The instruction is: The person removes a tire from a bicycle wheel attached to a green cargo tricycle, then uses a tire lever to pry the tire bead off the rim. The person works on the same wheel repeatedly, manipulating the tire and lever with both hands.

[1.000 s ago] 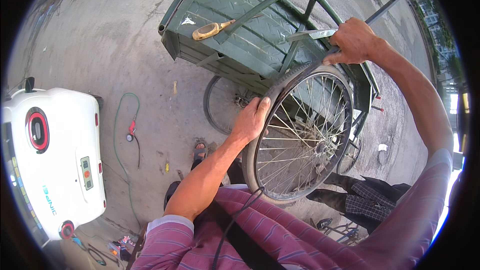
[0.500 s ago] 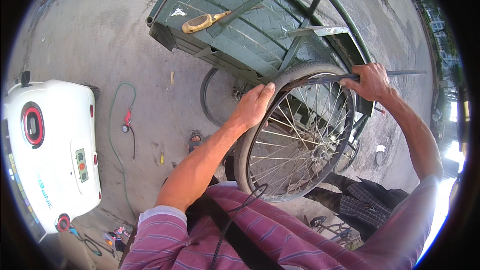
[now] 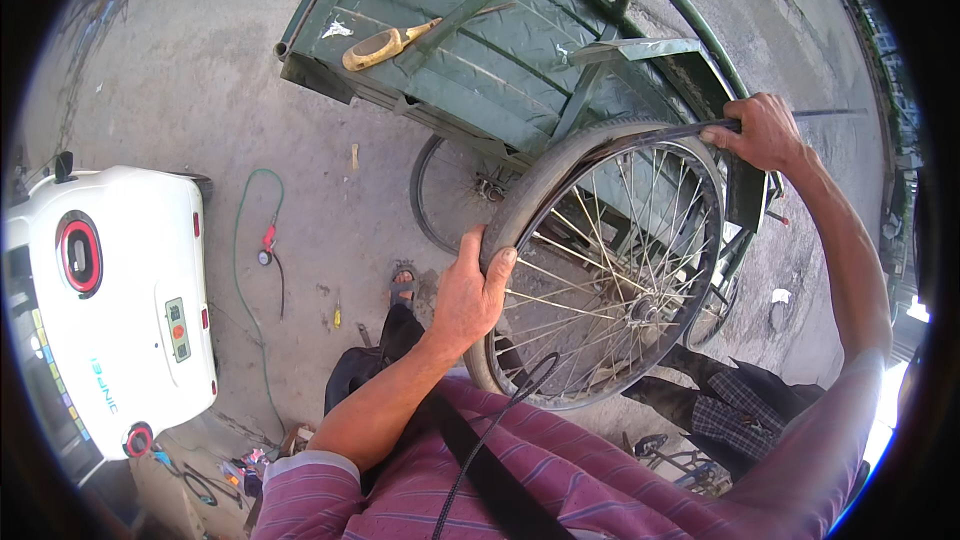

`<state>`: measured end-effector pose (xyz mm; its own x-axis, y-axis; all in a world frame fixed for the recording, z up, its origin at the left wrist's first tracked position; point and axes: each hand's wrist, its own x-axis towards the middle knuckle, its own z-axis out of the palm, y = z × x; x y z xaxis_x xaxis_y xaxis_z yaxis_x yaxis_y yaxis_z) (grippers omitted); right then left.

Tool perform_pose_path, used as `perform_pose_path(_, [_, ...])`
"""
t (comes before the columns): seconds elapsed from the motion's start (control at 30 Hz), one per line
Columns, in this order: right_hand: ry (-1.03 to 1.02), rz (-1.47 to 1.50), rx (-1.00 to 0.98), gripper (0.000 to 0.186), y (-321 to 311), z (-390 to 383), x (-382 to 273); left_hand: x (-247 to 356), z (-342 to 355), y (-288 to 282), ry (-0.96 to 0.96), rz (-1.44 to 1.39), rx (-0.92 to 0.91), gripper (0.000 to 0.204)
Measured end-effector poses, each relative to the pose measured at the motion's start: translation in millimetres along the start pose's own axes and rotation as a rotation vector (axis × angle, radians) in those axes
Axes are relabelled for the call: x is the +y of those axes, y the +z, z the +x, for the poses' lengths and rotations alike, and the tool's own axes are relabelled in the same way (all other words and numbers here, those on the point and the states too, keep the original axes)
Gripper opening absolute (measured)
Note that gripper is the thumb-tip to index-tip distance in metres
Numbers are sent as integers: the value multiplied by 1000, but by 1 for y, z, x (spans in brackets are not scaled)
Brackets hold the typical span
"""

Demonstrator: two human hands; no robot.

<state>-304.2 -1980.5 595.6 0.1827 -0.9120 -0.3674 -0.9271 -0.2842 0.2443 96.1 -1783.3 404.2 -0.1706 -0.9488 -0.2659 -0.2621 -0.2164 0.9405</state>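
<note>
A spoked wheel with a worn grey tyre [image 3: 520, 202] stands tilted in front of me, beside a green metal cart [image 3: 450, 90]. My left hand [image 3: 465, 295] grips the tyre on its left side, with the thumb over the inner edge and the fingers round the outside. At the upper right, my right hand [image 3: 762, 133] is closed round a long, thin dark bar [image 3: 830, 112] like a tyre lever. The bar's inner end runs along the top of the rim, where the tyre edge hides its tip. Spokes and hub [image 3: 643, 310] show through the wheel.
A wooden-handled tool [image 3: 385, 46] lies on the cart bed. Beneath the cart is another wheel [image 3: 425, 195]. On the ground lie a green hose [image 3: 238, 270] with a red gauge fitting [image 3: 268, 238] and a small yellow tool [image 3: 337, 316]. A white car [image 3: 130, 280] stands at left.
My left hand has slid down and left along the tyre. My right hand, still round the bar, has moved slightly up and right. The whole view has shifted a little.
</note>
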Motion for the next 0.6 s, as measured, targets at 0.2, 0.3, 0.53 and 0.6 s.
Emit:
perform_pose_path(0.2, [-310, -270, 80, 80, -36, 70, 0, -5, 2, 0, -16, -9, -5, 71])
perform_pose_path(0.3, [-302, -285, 26, 87, -46, 80, -3, -5, 6, 0, -14, -46, -13, 70])
perform_pose_path(0.53, [41, 137, -71, 64, 25, -9, -17, -14, 6, 4, -112, -196, -57, 68])
perform_pose_path(0.6, [56, 168, -9, 63, 33, -18, -17, -10, 6, 2, -121, -187, -81, 68])
